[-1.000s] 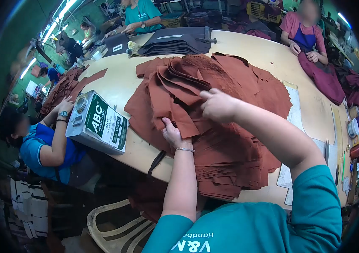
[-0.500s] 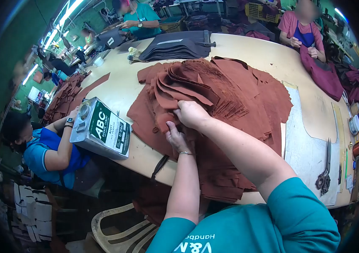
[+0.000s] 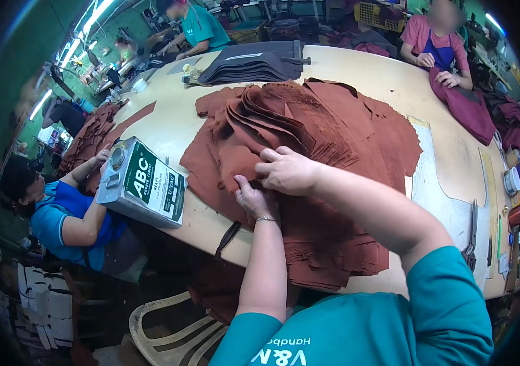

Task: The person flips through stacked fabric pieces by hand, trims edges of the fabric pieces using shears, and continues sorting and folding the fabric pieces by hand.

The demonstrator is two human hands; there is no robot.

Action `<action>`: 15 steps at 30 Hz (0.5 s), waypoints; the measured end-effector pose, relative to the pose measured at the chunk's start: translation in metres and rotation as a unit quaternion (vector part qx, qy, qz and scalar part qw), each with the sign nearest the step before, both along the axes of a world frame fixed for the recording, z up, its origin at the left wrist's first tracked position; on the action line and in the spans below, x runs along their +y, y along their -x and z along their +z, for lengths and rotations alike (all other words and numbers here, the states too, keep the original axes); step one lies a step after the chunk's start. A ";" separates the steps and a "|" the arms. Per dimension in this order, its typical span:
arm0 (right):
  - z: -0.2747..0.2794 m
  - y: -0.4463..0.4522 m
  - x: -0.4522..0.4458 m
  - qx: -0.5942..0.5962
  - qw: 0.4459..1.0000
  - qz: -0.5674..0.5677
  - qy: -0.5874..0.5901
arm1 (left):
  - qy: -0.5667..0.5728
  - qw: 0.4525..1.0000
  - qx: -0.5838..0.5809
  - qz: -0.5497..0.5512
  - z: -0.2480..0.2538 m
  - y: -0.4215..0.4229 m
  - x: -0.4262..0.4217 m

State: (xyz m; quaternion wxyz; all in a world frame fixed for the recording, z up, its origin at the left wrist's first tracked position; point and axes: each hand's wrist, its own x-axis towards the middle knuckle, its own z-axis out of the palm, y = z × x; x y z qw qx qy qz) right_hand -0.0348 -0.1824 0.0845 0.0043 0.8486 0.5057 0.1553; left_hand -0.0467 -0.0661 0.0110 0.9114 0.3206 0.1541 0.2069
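A large fanned pile of reddish-brown fabric pieces [image 3: 357,128] covers the middle of the table, with many cut layers and several curled edges. My left hand [image 3: 257,200] is closed on the edge of a brown fabric piece [image 3: 240,163] at the pile's near left side, thumb on top and the other fingers partly hidden. Just right of it, my right hand [image 3: 290,172] has its fingers bent and their tips on the same fabric. More brown layers [image 3: 333,259] hang toward my body below my right forearm.
A metal rubber cement can [image 3: 144,183] stands left, beside a seated co-worker [image 3: 77,213]. Dark fabric pieces [image 3: 248,64] lie at the back. Scissors [image 3: 472,235] rest on a pale template [image 3: 440,207] at right. Another person [image 3: 437,46] handles maroon fabric [image 3: 464,110].
My right hand has shifted slightly down and right, its fingers bending differently. The fabric by my left hand lies flatter, and the near layers spread further right. The back-left co-worker's arms have lowered.
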 end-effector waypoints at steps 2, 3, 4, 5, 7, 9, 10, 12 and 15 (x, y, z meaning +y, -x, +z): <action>0.011 0.000 -0.014 0.038 0.992 -0.003 0.122 | -0.035 0.999 -0.015 0.036 -0.012 -0.006 0.003; 0.014 0.000 -0.028 0.025 0.989 -0.011 0.144 | 0.033 0.997 -0.040 0.056 -0.007 -0.005 0.000; 0.018 0.000 -0.043 0.012 0.986 -0.020 0.168 | 0.026 0.997 -0.044 0.059 -0.006 -0.004 -0.001; 0.025 0.000 -0.052 0.028 0.982 -0.068 0.172 | 0.021 0.997 -0.050 0.061 -0.005 -0.003 -0.002; 0.041 -0.002 -0.057 0.064 0.973 -0.153 0.162 | 0.012 0.997 -0.057 0.056 0.002 -0.001 -0.007; 0.044 0.004 -0.032 0.158 0.970 -0.116 -0.142 | -0.009 0.999 -0.029 0.011 0.000 -0.002 -0.005; 0.044 0.009 -0.014 0.200 0.930 -0.093 -0.293 | -0.022 1.000 -0.015 -0.012 -0.003 -0.002 -0.002; 0.036 0.009 0.028 0.268 0.890 -0.117 -0.350 | 0.027 0.997 -0.053 -0.051 -0.021 -0.008 0.002; 0.012 -0.008 0.058 0.310 0.861 -0.240 -0.325 | 0.052 0.973 -0.181 -0.132 -0.022 -0.005 0.012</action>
